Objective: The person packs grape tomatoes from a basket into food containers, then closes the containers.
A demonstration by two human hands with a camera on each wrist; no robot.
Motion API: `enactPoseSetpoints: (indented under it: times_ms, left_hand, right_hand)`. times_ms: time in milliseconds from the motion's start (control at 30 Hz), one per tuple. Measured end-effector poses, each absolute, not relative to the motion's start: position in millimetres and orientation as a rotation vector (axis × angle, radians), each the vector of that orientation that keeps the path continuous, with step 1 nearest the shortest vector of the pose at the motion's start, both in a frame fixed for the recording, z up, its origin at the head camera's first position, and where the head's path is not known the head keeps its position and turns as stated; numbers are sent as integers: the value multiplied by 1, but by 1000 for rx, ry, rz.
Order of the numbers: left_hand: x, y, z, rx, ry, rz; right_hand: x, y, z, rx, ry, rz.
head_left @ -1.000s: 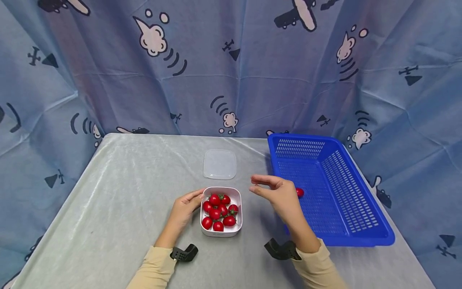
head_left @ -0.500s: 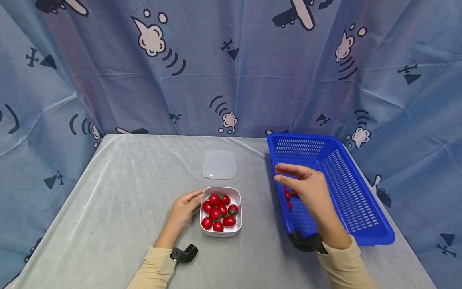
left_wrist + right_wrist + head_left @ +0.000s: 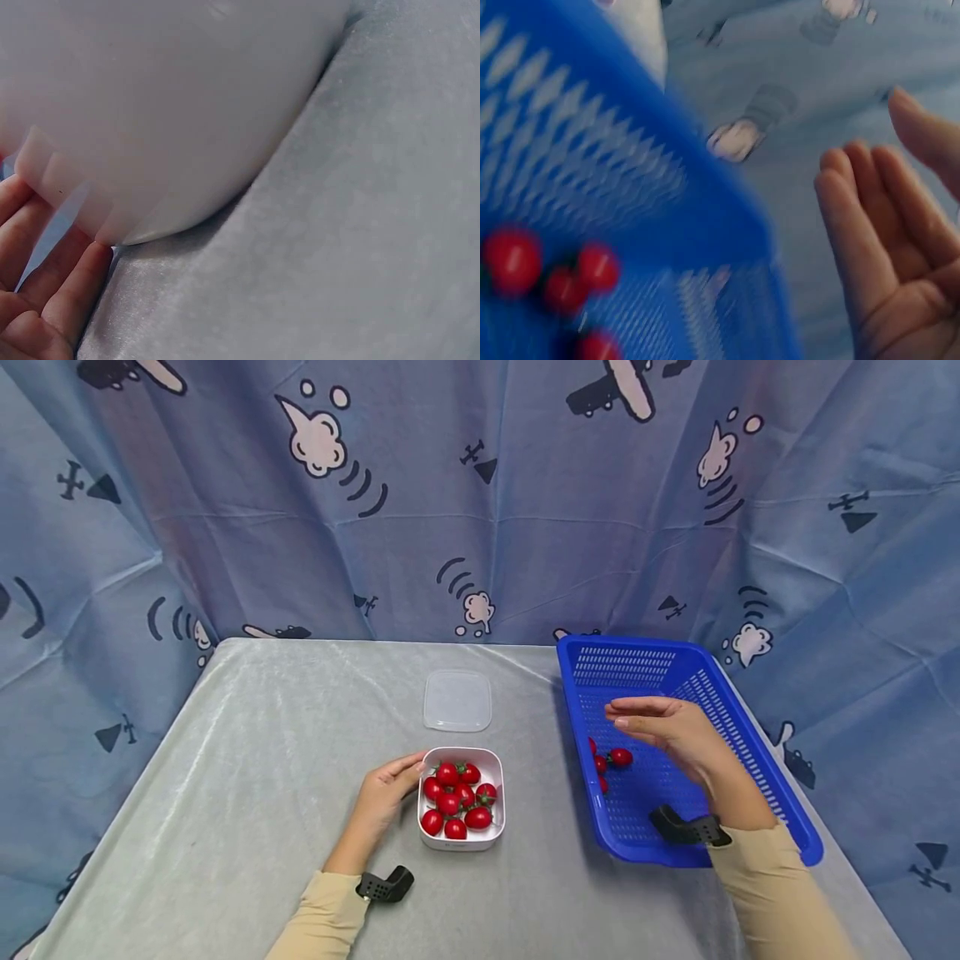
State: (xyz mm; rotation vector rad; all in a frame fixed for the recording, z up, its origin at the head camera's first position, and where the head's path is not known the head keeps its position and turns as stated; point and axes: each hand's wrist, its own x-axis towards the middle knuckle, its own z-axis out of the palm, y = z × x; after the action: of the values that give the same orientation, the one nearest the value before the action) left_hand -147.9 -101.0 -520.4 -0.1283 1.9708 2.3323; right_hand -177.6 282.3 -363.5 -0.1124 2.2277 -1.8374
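Note:
In the head view, a white square box [image 3: 491, 839] holds several red cherry tomatoes [image 3: 448, 803]. My left hand [image 3: 386, 797] is at its left side, with straight fingertips touching the outer wall. The left wrist view shows these fingers [image 3: 71, 281] against the smooth box wall [image 3: 172, 112], low near the table. Over the blue basket [image 3: 611, 852] hovers my right hand [image 3: 675, 735], its fingers extended and the thumb apart, holding nothing. Several more tomatoes [image 3: 620, 757] lie inside the basket along its left wall. The right wrist view shows an empty palm [image 3: 907, 300] beyond the basket's rim.
A clear, square lid [image 3: 457, 702] lies flat on the table behind the box. The pale cloth-covered table [image 3: 247, 793] ends at a blue patterned curtain [image 3: 420, 460]. Each wrist wears a black camera mount [image 3: 385, 885].
My right hand has moved right, from between the box and the basket to over the basket, uncovering the tomatoes at its left. My left hand stays at the box.

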Motion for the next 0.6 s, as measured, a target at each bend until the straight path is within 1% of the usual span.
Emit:
enactPoseSetpoints:
  times_ms: [233,600]
  left_hand:
    - [-147,-101,-520,-104,1988,2338]
    - [-147,-101,-521,-117,1975,2331]
  right_hand:
    - [-199,321,-385,-45,2246,-1662]
    - [-212,339,-403,-10,2356,-1350]
